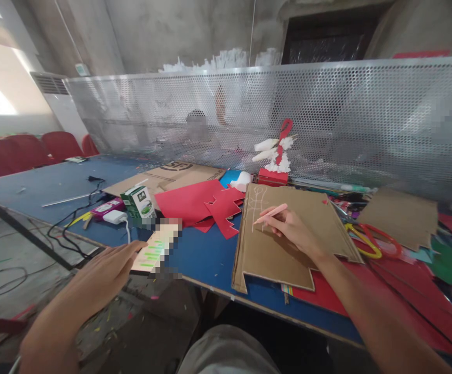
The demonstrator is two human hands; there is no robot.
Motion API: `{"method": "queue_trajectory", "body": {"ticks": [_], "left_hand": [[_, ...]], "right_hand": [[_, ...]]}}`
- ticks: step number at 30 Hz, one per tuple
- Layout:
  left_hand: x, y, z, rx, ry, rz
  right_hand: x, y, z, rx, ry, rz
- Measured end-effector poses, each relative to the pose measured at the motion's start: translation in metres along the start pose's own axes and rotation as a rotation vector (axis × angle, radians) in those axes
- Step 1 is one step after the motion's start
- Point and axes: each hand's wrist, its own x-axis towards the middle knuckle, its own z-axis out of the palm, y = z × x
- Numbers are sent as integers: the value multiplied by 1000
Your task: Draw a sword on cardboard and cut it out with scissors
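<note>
My right hand (284, 226) is closed around a pink pen (271, 213). The pen's tip is at a pale line drawing of a figure (258, 200) on a piece of brown cardboard (300, 202). The cardboard has cut edges and lies partly over the table's front edge. My left hand (111, 265), its fingers stretched out together, is at the near left edge of a phone-like lit screen (154, 252). Whether the fingertips touch the screen I cannot tell. Part of the screen is pixelated.
Red paper pieces (193, 200) and a green-and-white box (138, 204) lie on the blue table (195, 254). At the right are yellow- and red-handled scissors (366, 243) and red sheets (409, 291). A perforated metal screen (171, 104) stands behind. Cables (60, 234) hang at the left.
</note>
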Motion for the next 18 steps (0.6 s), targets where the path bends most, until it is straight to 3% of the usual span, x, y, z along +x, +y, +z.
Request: {"method": "queue_trajectory", "body": {"ticks": [18], "left_hand": [[1, 1, -1, -30, -39, 15]], "right_hand": [[-2, -7, 1, 7, 4, 2]]}}
